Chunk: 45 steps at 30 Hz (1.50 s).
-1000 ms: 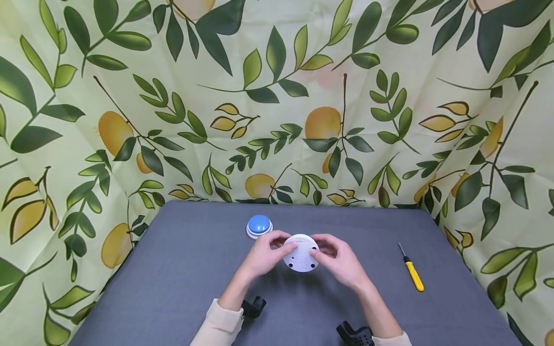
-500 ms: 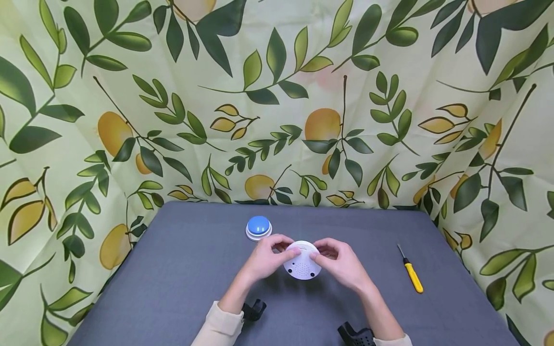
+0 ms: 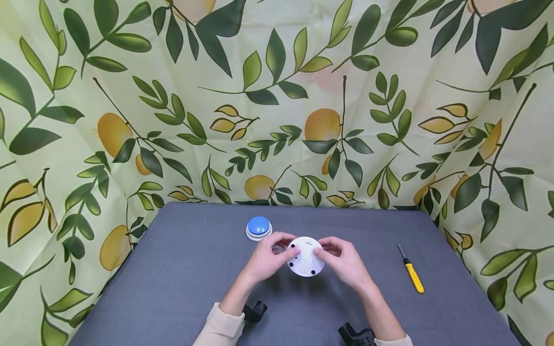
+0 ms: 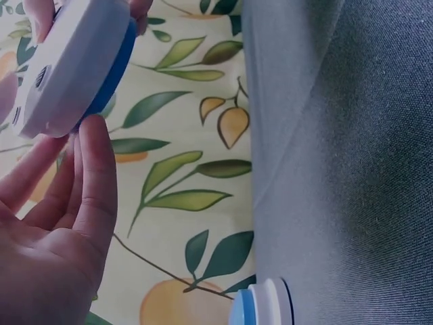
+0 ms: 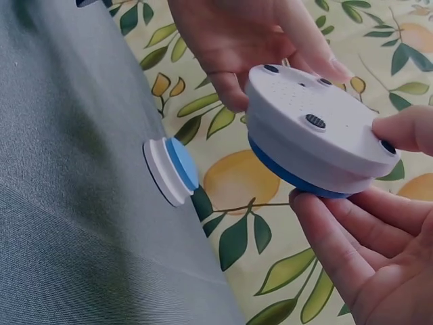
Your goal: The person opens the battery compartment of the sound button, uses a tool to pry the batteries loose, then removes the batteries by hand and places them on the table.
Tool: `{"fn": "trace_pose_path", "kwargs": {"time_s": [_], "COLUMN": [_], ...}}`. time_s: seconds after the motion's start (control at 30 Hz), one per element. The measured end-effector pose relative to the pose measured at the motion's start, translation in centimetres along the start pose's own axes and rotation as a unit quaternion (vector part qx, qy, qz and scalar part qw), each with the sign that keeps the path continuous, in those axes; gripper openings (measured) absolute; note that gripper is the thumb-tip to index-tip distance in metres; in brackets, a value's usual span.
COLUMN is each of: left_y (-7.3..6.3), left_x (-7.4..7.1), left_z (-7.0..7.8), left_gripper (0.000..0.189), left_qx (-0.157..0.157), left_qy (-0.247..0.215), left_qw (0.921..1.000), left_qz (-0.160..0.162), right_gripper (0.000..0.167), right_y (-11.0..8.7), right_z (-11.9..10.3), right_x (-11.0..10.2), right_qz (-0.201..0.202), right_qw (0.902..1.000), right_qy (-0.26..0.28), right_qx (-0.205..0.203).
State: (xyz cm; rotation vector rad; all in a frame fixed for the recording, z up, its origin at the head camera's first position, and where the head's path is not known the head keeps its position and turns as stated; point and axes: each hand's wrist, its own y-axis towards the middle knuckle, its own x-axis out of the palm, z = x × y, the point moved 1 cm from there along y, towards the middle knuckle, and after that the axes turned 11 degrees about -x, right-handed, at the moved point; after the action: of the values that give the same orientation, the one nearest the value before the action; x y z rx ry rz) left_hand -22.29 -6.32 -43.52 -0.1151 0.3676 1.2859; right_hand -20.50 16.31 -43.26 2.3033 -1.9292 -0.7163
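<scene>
- The round push button [image 3: 306,260] is held up above the gray tabletop [image 3: 186,269], between the two hands and turned over, so its white underside faces the head camera.
- That underside carries black round feet near the rim and a patch of tiny speaker holes; the right wrist view shows four feet, one partly covered by a thumb.
- From the side, its white body is stepped, and the blue cap [image 5: 291,172] faces down beneath it.
- The left hand [image 3: 272,258] grasps one side: thumb on the underside near a foot, other fingers on the far side, with a fingertip at the edge of the blue cap in the left wrist view.
- The right hand [image 3: 342,263] grips the opposite side the same way, thumb on the white face and fingers under the blue cap; thumb and fingers stand apart by the button's thickness.
- A second blue-topped push button [image 3: 258,228] sits upright on the tabletop, just beyond the left hand.
- A yellow-handled screwdriver [image 3: 413,276] lies to the right, well apart from the right hand.
</scene>
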Motion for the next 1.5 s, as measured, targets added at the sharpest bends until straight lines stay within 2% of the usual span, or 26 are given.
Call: {"fn": "trace_pose_path", "kwargs": {"time_s": [0.13,0.23,0.33,0.53,0.73,0.97,1.23,1.5], "left_y": [0.0,0.2,0.1,-0.2,-0.5,-0.3,-0.2,-0.1], "left_x": [0.1,0.2,0.4,0.8,1.4,2.5,2.7,3.0], "left_z": [0.0,-0.3,-0.2,-0.2,-0.5,-0.8,-1.1,-1.2], "left_gripper": [0.039,0.051,0.064,0.092,0.110,0.113,0.103,0.112], "left_qx": [0.029,0.058,0.069,0.061,0.025,0.011,0.017,0.016], "left_qy": [-0.019,-0.009,0.010,0.046,0.047,0.018,0.018,0.008], "left_qw": [0.9993,0.9980,0.9970,0.9959,0.9974,0.9988,0.9997,0.9998], "left_qz": [-0.011,-0.024,-0.034,-0.049,-0.047,-0.044,-0.002,-0.013], "right_gripper": [0.031,0.032,0.033,0.035,0.034,0.031,0.034,0.032], "right_y": [0.0,0.0,0.1,0.2,0.3,0.3,0.3,0.2], "right_z": [0.0,0.0,0.0,0.2,0.4,0.5,0.4,0.1], "right_x": [0.0,0.0,0.1,0.3,0.9,1.5,1.6,1.7], "right_qz": [0.014,0.027,0.041,0.051,0.042,0.048,0.061,0.054], "right_qw": [0.9995,0.9980,0.9955,0.9917,0.9903,0.9872,0.9794,0.9836], "right_qy": [0.023,0.050,0.074,0.103,0.116,0.129,0.165,0.143], "right_qx": [0.016,0.029,0.043,0.058,0.064,0.082,0.099,0.096]}}
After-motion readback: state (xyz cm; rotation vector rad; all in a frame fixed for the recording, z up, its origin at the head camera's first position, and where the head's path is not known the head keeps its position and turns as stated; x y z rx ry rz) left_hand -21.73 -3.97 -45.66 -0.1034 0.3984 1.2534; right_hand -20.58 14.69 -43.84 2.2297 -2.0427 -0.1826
